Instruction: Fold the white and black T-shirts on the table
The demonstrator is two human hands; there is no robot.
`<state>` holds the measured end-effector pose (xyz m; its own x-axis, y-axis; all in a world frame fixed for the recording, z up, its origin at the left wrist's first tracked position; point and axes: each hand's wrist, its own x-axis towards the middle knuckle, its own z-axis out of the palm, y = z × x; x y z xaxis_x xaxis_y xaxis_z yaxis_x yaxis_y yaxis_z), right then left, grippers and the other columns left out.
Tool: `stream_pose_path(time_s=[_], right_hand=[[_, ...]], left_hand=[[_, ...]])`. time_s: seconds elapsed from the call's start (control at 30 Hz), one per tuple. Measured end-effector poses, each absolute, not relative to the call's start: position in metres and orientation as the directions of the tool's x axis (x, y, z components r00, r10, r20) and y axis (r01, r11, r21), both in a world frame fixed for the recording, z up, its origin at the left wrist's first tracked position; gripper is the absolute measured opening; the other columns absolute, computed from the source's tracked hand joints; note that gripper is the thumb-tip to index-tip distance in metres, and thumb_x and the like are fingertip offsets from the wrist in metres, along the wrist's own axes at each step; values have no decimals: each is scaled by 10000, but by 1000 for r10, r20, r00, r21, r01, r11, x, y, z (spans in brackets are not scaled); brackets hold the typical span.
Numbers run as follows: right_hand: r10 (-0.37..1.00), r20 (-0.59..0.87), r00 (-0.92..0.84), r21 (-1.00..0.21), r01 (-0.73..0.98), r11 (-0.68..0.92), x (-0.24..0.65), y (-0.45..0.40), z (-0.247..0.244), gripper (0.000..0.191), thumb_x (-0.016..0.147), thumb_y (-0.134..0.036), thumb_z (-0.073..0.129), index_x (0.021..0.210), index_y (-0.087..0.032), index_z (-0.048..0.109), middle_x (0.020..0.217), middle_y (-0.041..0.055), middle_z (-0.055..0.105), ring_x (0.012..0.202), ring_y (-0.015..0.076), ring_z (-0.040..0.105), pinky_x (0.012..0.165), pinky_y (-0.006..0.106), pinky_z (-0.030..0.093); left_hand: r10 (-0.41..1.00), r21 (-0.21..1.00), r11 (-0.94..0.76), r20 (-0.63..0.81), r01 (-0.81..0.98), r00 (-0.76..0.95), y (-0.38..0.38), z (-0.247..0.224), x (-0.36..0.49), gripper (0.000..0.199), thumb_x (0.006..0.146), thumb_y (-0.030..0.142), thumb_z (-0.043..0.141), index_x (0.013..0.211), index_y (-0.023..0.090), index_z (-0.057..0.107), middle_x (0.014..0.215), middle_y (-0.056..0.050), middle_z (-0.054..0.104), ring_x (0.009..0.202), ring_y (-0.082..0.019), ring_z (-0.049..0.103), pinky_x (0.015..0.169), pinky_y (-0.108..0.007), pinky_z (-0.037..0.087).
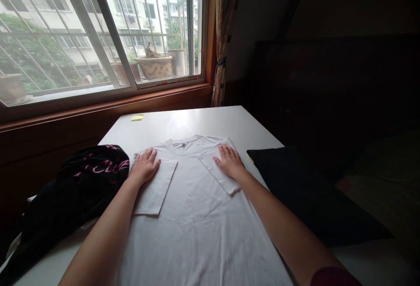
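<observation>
Head view | white T-shirt [197, 216] — softly creased, sleeves [152, 196] folded inward | left grip [145, 166], right grip [230, 161] — opened flat atop, grasping nothing

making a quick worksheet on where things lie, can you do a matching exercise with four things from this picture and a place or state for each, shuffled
Column one
1. white shirt
2. yellow note
3. pink-printed black garment
4. dark cloth

Column two
A. lying flat right of the shirt
B. near the far left corner of the table
C. sleeves folded inward, under the left hand and right hand
D. in a loose heap left of the shirt

Pairs: 1-C, 2-B, 3-D, 4-A
</observation>
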<state>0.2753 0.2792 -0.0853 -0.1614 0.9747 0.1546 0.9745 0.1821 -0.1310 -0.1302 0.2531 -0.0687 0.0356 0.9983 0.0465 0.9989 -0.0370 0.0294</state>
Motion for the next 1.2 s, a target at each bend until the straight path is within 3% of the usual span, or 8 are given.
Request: stream_pose_path(time_s=[0.83, 1.0, 1.1, 1.2], right_hand=[[979, 132, -157, -145, 974, 176, 268, 301, -83, 716, 1022, -581, 323, 1594, -150, 339, 1678, 109, 315, 1549, 254, 211, 1266, 438, 108], [977, 140, -160, -144, 973, 180, 267, 302, -84, 717, 1022, -575, 328, 1591, -140, 347, 1675, 108, 321, 1546, 252, 216, 1265, 440, 119], [978, 137, -157, -143, 974, 177, 267, 302, -83, 713, 1023, -575, 328, 1591, -144, 349, 1675, 109, 325, 1548, 248, 215, 1264, 440, 121], [977, 143, -159, -134, 975, 178, 267, 300, -82, 708, 1028, -570, 325, 1589, -139, 356, 1672, 115, 332, 1545, 252, 228, 1261, 440, 133]], left_hand=[[992, 57, -69, 109, 996, 63, 281, -77, -142, 659, 1030, 539, 298, 1568, 174, 408, 1690, -120, 311, 1563, -292, 267, 1261, -536, 199], [977, 78, -127, 183, 989, 111, 276, -73, -145, 584, 1022, 478, 372, 1523, 192, 465, 1651, -109, 398, 1566, -296, 256, 1253, -541, 238], [933, 88, -222, 309, 971, 185, 269, -68, -145, 506, 1011, 400, 417, 1465, 202, 519, 1618, -94, 449, 1581, -282, 214, 1270, -538, 217], [877, 117, -315, 415, 942, 241, 256, -64, -138, 443, 1015, 345, 413, 1404, 196, 566, 1561, -109, 514, 1557, -289, 287, 1260, -561, 251]])
